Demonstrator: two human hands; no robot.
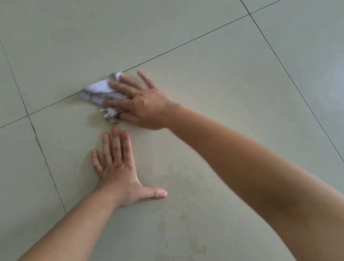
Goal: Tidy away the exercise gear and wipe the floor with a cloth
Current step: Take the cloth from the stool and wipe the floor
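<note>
Cloth (97, 91), crumpled, white and grey, lies on the pale tiled floor (223, 62) across a grout line. Left grip (118, 177) rests flat on the floor near it, fingers straight, holding nothing. Right grip (141, 106) presses the cloth's right part, fingers spread and straight.

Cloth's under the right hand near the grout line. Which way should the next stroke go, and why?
Probably pull the cloth back toward the dull smudges beside the left hand; the right hand presses it flat beyond them.
</note>
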